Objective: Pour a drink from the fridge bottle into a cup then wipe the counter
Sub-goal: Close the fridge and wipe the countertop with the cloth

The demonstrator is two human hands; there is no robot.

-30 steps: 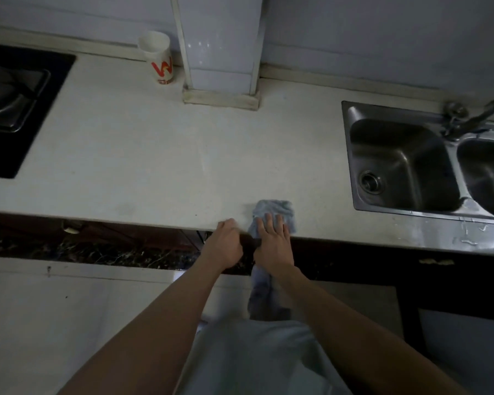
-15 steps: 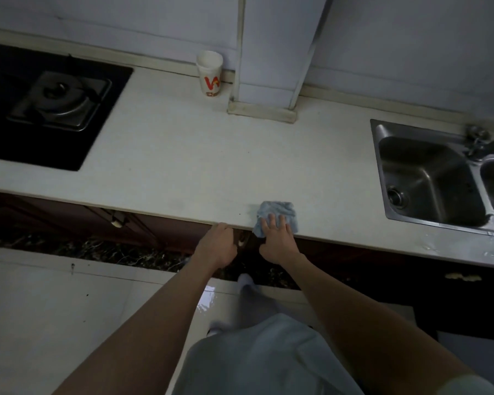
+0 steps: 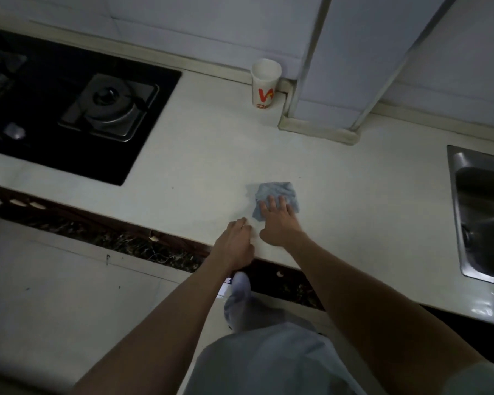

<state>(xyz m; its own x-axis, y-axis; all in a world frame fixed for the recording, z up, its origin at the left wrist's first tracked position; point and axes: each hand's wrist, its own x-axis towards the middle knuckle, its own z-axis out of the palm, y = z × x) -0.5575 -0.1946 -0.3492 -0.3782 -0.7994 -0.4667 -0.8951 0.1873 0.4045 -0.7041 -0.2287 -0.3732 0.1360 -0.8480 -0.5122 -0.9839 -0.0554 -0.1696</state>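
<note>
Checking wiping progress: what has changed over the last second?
The right hand, flat on the blue cloth, has pushed it inward from the front edge of the counter. The left hand has come up from that edge to rest on top, beside the cloth. The cup stays by the pillar.

You see a soft crumpled cloth [image 3: 277, 198] on a smooth matt counter [image 3: 200, 172], a paper cup [image 3: 265, 83], a shiny steel sink [image 3: 459, 223]

Light is dim and bluish; the pale stone surface [image 3: 197, 155] shows brightest, glints mark the steel sink [image 3: 454, 195], straight edges bow.
</note>
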